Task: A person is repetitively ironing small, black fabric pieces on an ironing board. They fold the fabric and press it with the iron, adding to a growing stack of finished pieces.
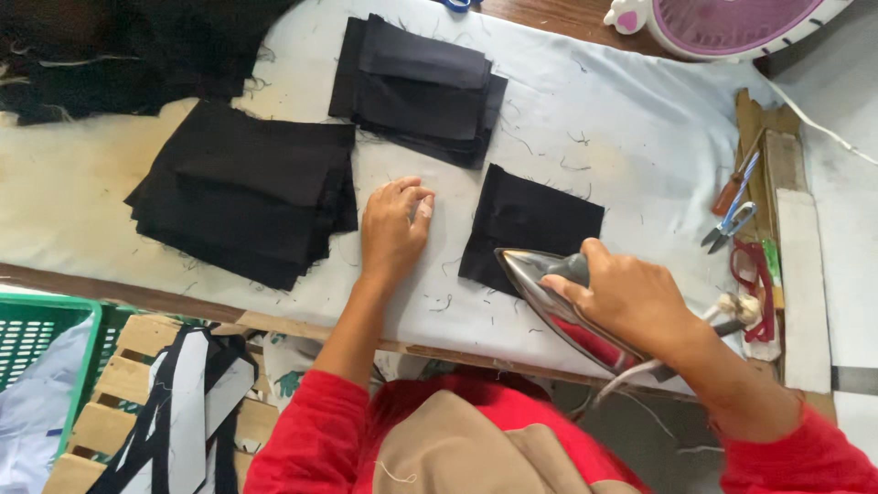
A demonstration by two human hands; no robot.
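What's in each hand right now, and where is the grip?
The right hand grips the iron by its grey handle. The left hand holds nothing; its curled fingers rest on the pale cloth cover.

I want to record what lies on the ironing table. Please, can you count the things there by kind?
Black fabric groups: 4, namely the left stack, the top stack, the single piece and the heap
Iron, in the right hand: 1
Thread snips: 1
Screwdriver: 1
Total: 7
The left hand rests on the table cover.
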